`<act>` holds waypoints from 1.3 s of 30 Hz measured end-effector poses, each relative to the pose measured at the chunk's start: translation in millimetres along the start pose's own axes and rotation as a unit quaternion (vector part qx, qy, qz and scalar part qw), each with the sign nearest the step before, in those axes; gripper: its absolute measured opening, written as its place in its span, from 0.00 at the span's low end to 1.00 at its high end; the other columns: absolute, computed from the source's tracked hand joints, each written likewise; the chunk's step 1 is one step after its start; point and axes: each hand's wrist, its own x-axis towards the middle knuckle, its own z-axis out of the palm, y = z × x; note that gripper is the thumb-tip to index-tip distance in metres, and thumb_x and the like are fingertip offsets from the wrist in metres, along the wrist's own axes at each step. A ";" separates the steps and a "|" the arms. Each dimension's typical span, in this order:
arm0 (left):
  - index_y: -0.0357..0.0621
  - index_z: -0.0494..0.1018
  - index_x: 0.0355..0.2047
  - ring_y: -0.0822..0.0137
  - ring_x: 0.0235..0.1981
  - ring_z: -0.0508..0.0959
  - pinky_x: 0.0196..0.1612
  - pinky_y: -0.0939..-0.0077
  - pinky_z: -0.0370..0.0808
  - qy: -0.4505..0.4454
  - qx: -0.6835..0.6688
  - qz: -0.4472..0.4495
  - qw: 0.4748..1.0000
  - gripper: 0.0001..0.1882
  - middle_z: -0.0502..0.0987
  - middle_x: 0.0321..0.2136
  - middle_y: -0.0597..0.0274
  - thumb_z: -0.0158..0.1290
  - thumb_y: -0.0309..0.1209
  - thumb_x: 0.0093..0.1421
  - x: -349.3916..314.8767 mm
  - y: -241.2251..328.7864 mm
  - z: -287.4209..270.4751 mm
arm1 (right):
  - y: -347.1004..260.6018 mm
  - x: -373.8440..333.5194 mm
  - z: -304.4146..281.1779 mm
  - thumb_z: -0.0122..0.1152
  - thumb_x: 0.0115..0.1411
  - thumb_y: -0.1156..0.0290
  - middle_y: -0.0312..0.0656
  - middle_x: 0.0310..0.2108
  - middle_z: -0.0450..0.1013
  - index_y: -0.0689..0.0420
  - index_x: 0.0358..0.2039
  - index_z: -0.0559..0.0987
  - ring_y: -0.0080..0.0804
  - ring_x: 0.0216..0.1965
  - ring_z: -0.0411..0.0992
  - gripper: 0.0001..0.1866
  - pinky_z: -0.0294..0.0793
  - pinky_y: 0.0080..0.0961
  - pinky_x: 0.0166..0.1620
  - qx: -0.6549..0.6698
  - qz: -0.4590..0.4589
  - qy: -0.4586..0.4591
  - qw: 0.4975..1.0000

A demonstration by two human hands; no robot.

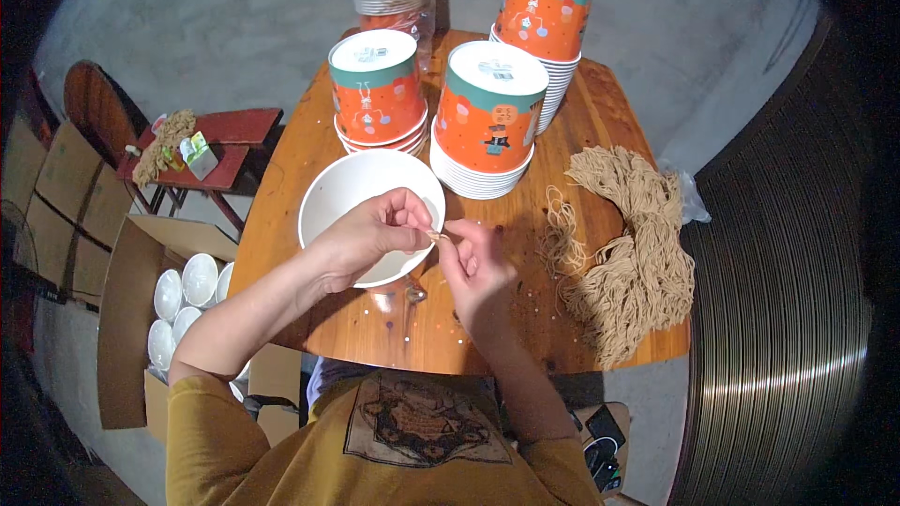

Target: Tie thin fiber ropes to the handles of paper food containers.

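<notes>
Both hands work at one point, above the near-right rim of the white bowl [336, 189], which stands mouth up on the left half of the table [281, 225]. We record the left hand [370, 234] as pinching, thumb against forefinger, over the bowl. The right hand [476, 267] also pinches, just right of the rim and above bare wood.

Between the fingertips we see a thin tan strand [436, 235], its short long axis running roughly crosswise from one hand to the other. It is small and partly covered by fingers, so we cannot be sure it is the same cord as the bundle.

Key relation: the cord bundle [637, 272] lies to the right of both hands, along the table's right edge. Its long axis runs from the far side down toward the near-right corner, bending on the way. The right hand is the nearer one; loose loops [562, 232] of cord lie between it and the bundle.

Beyond the bowl, toward the far edge, we note three stacks of upturned orange buckets [492, 117]. Off the table's left edge, a carton [122, 295] on the floor holds white bowls [199, 279].
</notes>
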 end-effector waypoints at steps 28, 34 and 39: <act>0.43 0.65 0.42 0.79 0.35 0.67 0.41 0.85 0.66 0.021 0.210 0.046 0.976 0.14 0.67 0.33 0.71 0.54 0.22 0.56 -6.3 0.5 8.4 | 5.9 -0.3 3.9 0.53 0.60 0.83 0.24 0.18 0.61 0.62 0.35 0.72 0.08 0.19 0.55 0.03 0.53 0.11 0.21 0.130 0.018 -0.021 0.991; 0.41 0.67 0.38 0.80 0.33 0.67 0.39 0.84 0.67 0.028 0.306 0.049 0.950 0.09 0.68 0.30 0.71 0.51 0.24 0.57 -8.4 0.0 3.5 | 9.3 -5.4 1.9 0.53 0.60 0.83 0.24 0.18 0.61 0.62 0.34 0.72 0.08 0.19 0.56 0.03 0.53 0.12 0.21 0.113 0.032 -0.007 0.993; 0.41 0.69 0.34 0.80 0.31 0.67 0.38 0.84 0.67 0.044 0.345 0.067 0.935 0.05 0.68 0.27 0.72 0.50 0.26 0.58 -9.9 2.9 7.1 | 8.3 -8.7 -4.3 0.53 0.62 0.78 0.30 0.18 0.65 0.59 0.34 0.73 0.13 0.19 0.62 0.01 0.60 0.16 0.23 0.054 0.032 -0.010 0.998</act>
